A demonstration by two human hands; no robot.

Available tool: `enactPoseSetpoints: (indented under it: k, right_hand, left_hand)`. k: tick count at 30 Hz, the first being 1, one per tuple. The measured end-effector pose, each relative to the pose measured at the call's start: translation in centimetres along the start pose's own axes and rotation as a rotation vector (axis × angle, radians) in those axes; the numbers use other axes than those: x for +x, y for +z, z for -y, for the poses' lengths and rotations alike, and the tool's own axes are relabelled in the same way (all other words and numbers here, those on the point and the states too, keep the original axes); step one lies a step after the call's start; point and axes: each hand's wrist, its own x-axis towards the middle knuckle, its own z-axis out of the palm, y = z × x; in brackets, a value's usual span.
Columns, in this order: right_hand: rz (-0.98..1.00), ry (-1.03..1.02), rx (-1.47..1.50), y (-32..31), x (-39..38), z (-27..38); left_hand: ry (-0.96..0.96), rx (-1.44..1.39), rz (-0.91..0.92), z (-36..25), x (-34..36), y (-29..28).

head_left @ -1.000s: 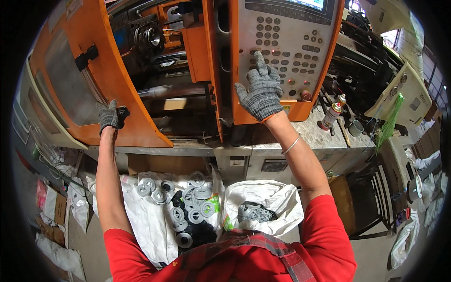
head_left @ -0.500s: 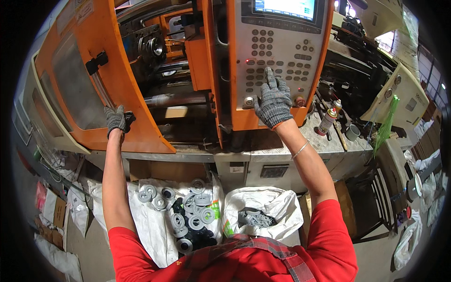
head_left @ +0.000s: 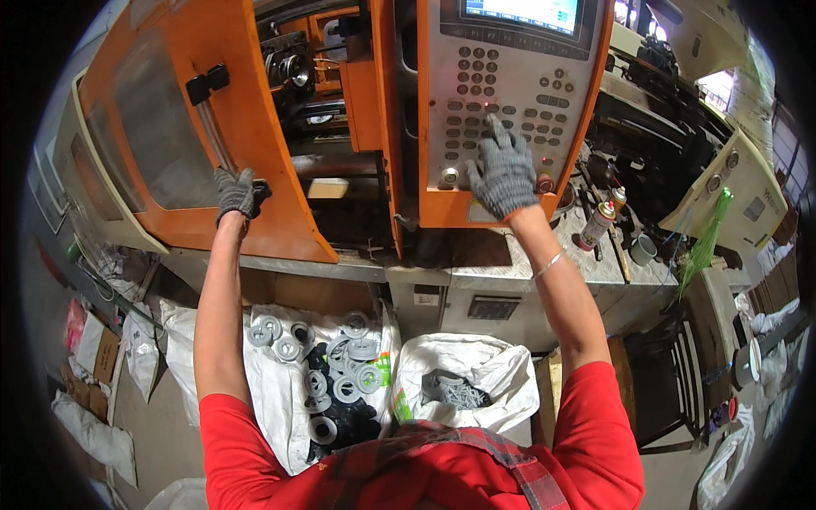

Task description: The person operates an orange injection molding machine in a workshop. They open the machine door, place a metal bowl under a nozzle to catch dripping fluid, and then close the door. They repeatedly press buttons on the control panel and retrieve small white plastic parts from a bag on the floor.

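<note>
Orange door (head_left: pixel 268 183): stood at your upper left, with a cloudy window (head_left: pixel 166 127) and a long handle (head_left: pixel 214 136); past its right edge you could see into the machine.
Panel (head_left: pixel 518 76): faced you to the right of that opening, grey, with a red knob (head_left: pixel 545 183) low on its right side.
Metal ledge (head_left: pixel 501 274): ran below the panel; two spray cans (head_left: pixel 597 226) and a cup (head_left: pixel 643 250) stood on it, right of your forearm.
Left sack (head_left: pixel 272 408): lay white below the ledge, bearing pale grey rings (head_left: pixel 365 378).
Right sack (head_left: pixel 506 374): sat just beside it, open, with small grey pieces (head_left: pixel 463 394) inside.
Floor (head_left: pixel 170 433): showed grey at your left.
Screen (head_left: pixel 527 13): was cut off by the top edge.
Black pieces (head_left: pixel 353 421): ran together among the rings, hard to tell apart.
Buttons (head_left: pixel 478 78): were partly covered by your glove.
Left hand (head_left: pixel 235 194): gloved, its fingers curled closed around the handle's lower end.
Right hand (head_left: pixel 506 174): gloved, holding nothing, fingers loosely spread, index stretched to the buttons below a red light (head_left: pixel 486 105); you could not tell whether it pressed.
</note>
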Motion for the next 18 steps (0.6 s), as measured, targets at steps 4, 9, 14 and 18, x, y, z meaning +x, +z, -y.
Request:
enactPoseSetpoints:
  k: [4, 9, 14, 18]
  right_hand:
    - [0.095, -0.065, 0.212, 0.0, -5.2, 0.6]
    - [0.346, -0.087, 0.464, 1.7, -15.3, 1.2]
    - [0.652, 0.163, 0.609, 3.6, -28.8, 1.9]
    - [0.866, 0.332, 0.682, 2.2, -38.5, 1.4]
  left_hand:
    - [-0.011, 0.125, 0.054, -1.8, -3.2, 2.4]
    - [0.011, 0.195, 0.059, -1.4, -5.4, 4.4]
    - [0.007, 0.077, 0.172, 0.0, -6.3, 6.8]
    - [0.009, 0.107, 0.22, -1.7, -9.6, 9.5]
